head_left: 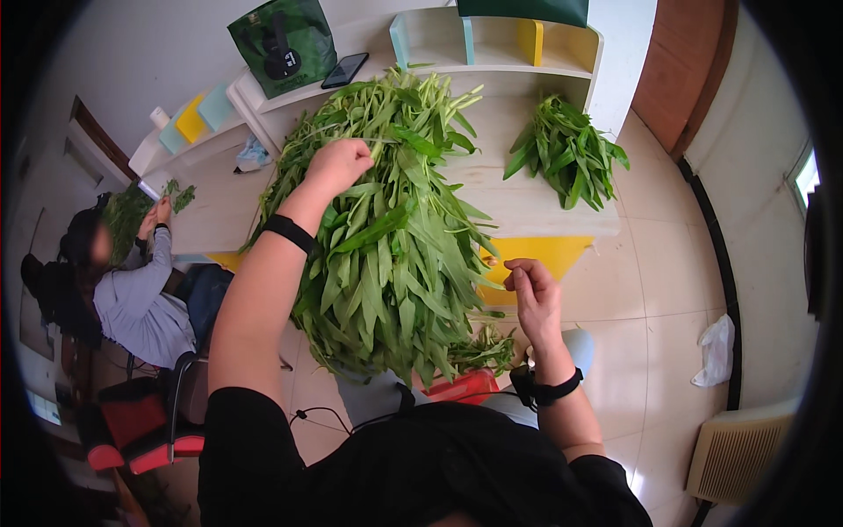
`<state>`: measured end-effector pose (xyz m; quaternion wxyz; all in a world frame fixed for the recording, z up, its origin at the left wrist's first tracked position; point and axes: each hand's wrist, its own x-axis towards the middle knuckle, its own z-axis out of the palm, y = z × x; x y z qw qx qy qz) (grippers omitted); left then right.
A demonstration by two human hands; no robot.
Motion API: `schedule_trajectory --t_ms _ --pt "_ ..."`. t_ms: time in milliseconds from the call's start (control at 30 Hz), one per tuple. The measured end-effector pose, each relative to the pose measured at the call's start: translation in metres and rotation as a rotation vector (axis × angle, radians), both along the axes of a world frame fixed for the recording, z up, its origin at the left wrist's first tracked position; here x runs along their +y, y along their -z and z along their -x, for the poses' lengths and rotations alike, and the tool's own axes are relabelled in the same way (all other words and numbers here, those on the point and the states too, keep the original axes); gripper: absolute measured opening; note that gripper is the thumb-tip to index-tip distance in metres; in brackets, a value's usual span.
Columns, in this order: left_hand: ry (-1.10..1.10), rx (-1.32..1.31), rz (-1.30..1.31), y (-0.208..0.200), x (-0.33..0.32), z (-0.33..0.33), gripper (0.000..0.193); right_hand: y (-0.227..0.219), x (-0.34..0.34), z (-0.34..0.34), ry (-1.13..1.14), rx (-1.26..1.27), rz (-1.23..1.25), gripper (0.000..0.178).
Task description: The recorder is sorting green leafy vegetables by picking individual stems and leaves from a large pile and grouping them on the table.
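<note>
A large heap of water spinach (386, 263) covers the middle of the desk and hangs over its front edge. My left hand (338, 167) is over the upper part of the heap, its fingers pinched on a pale stem. My right hand (536, 299) is raised to the right of the heap, apart from it. Its fingers are curled in, and nothing shows between them. A smaller bunch of water spinach (566, 154) lies on the desk's right side. Below the heap, loose greens (483, 349) lie by a red container (461, 386) near my knees.
A green bag (283, 48) and a phone (345, 70) rest on the desk's upper shelf. Yellow drawer fronts (549, 255) face me. At left, another person (145, 299) sits handling greens. A white plastic bag (714, 351) lies on the floor at right.
</note>
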<state>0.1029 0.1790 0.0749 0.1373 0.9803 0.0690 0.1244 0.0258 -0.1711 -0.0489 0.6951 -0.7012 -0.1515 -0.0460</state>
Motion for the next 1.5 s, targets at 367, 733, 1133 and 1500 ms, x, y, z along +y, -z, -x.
schedule_trajectory --t_ms 367,733,1133,1500 --pt "-0.167 -0.261 0.019 -0.034 0.069 0.013 0.016 -0.006 0.0 0.009 -0.055 0.009 0.05 0.016" --pt "-0.074 -0.1 0.06 -0.013 0.068 0.03 0.016 -0.007 -0.003 0.014 -0.048 0.027 0.045 0.013" --pt "-0.239 -0.039 -0.248 -0.012 0.038 0.042 0.022 -0.002 -0.004 0.017 -0.045 0.001 0.041 0.013" --pt "-0.249 0.085 -0.335 -0.012 0.009 0.044 0.04 -0.007 -0.007 0.02 -0.074 0.029 0.093 0.015"
